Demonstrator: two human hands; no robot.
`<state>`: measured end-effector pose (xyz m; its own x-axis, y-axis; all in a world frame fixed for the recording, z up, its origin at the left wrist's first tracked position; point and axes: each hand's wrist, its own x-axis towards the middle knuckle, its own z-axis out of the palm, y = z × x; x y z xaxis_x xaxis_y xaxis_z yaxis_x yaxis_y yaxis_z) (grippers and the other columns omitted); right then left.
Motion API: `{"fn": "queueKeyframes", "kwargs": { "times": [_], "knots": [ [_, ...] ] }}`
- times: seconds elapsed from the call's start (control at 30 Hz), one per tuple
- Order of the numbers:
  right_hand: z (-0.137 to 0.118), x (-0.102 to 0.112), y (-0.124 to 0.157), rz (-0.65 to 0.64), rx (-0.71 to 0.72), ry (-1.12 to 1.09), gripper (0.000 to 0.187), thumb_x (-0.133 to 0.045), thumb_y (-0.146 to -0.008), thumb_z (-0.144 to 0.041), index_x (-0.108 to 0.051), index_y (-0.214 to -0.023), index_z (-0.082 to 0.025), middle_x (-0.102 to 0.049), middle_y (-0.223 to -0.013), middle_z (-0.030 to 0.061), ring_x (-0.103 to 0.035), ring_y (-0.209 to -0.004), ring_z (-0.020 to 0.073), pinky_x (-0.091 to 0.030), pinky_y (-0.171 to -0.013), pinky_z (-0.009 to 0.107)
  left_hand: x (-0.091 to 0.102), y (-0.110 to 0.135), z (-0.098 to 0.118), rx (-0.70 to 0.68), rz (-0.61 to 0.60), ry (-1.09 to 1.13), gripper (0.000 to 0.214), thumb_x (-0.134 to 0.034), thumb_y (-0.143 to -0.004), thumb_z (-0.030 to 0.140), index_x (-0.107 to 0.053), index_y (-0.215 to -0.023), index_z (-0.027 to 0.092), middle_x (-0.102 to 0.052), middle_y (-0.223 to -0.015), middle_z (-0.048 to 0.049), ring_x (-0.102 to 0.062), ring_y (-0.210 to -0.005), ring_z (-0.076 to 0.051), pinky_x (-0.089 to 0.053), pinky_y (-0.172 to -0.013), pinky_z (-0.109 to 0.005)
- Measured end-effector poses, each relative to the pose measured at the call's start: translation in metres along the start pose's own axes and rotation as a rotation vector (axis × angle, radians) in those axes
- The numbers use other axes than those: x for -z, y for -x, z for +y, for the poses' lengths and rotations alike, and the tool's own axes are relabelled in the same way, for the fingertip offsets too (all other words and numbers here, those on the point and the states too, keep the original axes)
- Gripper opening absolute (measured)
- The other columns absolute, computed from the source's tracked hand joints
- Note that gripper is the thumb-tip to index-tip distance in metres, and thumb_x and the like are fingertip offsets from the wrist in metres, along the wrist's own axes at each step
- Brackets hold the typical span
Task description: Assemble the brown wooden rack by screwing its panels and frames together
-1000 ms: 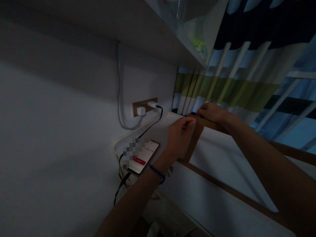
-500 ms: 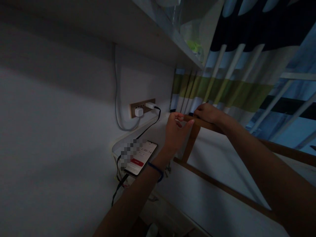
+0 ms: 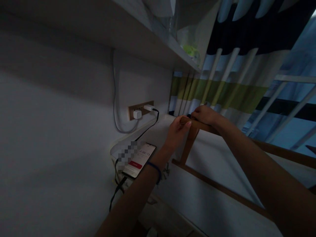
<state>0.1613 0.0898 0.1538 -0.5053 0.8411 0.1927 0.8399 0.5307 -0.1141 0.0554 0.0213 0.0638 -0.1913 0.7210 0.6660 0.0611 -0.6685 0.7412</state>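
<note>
A brown wooden frame (image 3: 190, 144) stands on the white desk surface, its top bar running to the right. My left hand (image 3: 176, 131), with a dark band on the wrist, grips the left end of that bar between thumb and fingers. My right hand (image 3: 203, 115) is closed on the top of the bar, just right of the left hand. A small thin tip shows above its knuckles, but what its fingers hold is hidden. Left of my left forearm lies a phone (image 3: 140, 159) with a timer on its screen.
On the wall, a socket strip (image 3: 131, 113) holds a white charger (image 3: 137, 114) and another plug with a black cable (image 3: 157, 116). Overhead juts a white shelf (image 3: 158, 42). A striped curtain (image 3: 227, 85) hangs behind. Small metal pieces (image 3: 165, 171) lie beside the left wrist.
The left hand's fingers have closed around the bar's end, where they were more spread before. The right hand stays on the bar. The view has shifted slightly.
</note>
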Motion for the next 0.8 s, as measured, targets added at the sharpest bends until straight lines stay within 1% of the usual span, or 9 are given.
{"fn": "queueKeyframes", "kwargs": {
  "times": [0.13, 0.23, 0.37, 0.57, 0.7, 0.8],
  "knots": [
    [0.000, 0.000, 0.001, 0.006, -0.008, 0.004, 0.027, -0.040, -0.079, -0.024, -0.063, -0.074, -0.011, -0.063, -0.077, 0.0119, -0.057, -0.072, 0.0183, -0.038, -0.058, 0.025, 0.000, 0.001, -0.002, 0.011, -0.026, 0.093, 0.019, -0.053, -0.076, 0.031, -0.052, -0.086, 0.015, -0.053, -0.075, 0.0005, -0.051, -0.070, -0.009, -0.041, -0.066, -0.020],
    [-0.001, 0.000, 0.002, 0.010, -0.013, 0.005, 0.027, -0.040, -0.079, -0.024, -0.063, -0.074, -0.012, -0.063, -0.077, 0.0116, -0.057, -0.072, 0.0184, -0.038, -0.058, 0.025, 0.000, 0.001, -0.002, 0.029, -0.010, 0.119, 0.019, -0.053, -0.076, 0.031, -0.052, -0.087, 0.015, -0.054, -0.077, -0.0001, -0.052, -0.073, -0.009, -0.042, -0.069, -0.021],
    [-0.001, 0.000, 0.002, 0.021, -0.016, 0.003, 0.028, -0.040, -0.080, -0.026, -0.064, -0.076, -0.013, -0.064, -0.078, 0.0114, -0.057, -0.073, 0.0187, -0.039, -0.061, 0.025, -0.003, 0.003, 0.000, 0.004, 0.028, 0.040, 0.018, -0.051, -0.078, 0.031, -0.052, -0.085, 0.015, -0.055, -0.077, -0.0012, -0.053, -0.072, -0.010, -0.043, -0.068, -0.021],
    [-0.002, 0.000, 0.002, 0.031, -0.008, 0.012, 0.033, -0.037, -0.083, -0.030, -0.064, -0.081, -0.012, -0.064, -0.081, 0.0124, -0.058, -0.075, 0.0197, -0.039, -0.064, 0.026, -0.010, 0.009, 0.001, -0.010, 0.171, -0.131, 0.023, -0.052, -0.077, 0.033, -0.051, -0.094, 0.016, -0.058, -0.087, -0.0040, -0.055, -0.076, -0.012, -0.045, -0.072, -0.025],
    [-0.004, 0.001, 0.005, 0.033, 0.002, 0.027, 0.032, -0.037, -0.082, -0.028, -0.065, -0.081, -0.012, -0.064, -0.085, 0.0128, -0.058, -0.079, 0.0201, -0.040, -0.066, 0.026, -0.009, 0.008, -0.001, -0.026, 0.179, -0.191, 0.023, -0.052, -0.078, 0.034, -0.052, -0.092, 0.017, -0.059, -0.086, -0.0037, -0.055, -0.073, -0.012, -0.046, -0.069, -0.025],
    [-0.006, 0.002, 0.006, 0.036, -0.009, 0.040, 0.031, -0.038, -0.081, -0.025, -0.065, -0.083, -0.011, -0.064, -0.087, 0.0135, -0.058, -0.081, 0.0208, -0.040, -0.065, 0.026, -0.005, 0.007, -0.002, -0.016, 0.123, -0.226, 0.024, -0.053, -0.077, 0.034, -0.052, -0.093, 0.017, -0.059, -0.085, -0.0036, -0.056, -0.073, -0.011, -0.046, -0.068, -0.024]
  ]
}}
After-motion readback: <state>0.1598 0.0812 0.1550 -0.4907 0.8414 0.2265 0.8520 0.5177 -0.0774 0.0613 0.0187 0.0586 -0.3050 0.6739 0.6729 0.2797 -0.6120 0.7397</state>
